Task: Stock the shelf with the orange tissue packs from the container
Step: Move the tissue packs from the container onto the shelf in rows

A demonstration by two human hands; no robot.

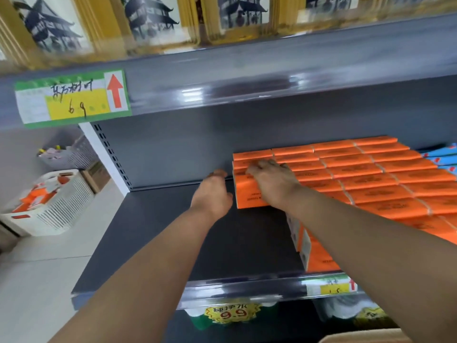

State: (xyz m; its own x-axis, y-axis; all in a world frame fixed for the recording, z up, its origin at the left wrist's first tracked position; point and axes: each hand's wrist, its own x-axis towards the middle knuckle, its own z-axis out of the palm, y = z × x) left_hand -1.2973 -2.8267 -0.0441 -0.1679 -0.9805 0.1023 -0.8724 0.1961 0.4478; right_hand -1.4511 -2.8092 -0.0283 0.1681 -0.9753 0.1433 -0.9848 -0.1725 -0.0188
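Rows of orange tissue packs (366,177) fill the right part of the dark grey shelf (173,233). My right hand (272,180) lies on top of the leftmost orange pack (248,194), fingers curled over its upper edge. My left hand (215,191) is just left of that pack, fingers apart, near its side face; contact is unclear. A white slatted container (61,204) holding more orange packs stands on the floor at the far left.
The shelf's left half is bare. An upper shelf with yellow-framed boxes (148,23) overhangs, with a green price tag (71,97) on its edge. Blue packs (442,157) sit at the far right. A cardboard box (96,177) and grey basket (71,154) stand on the floor.
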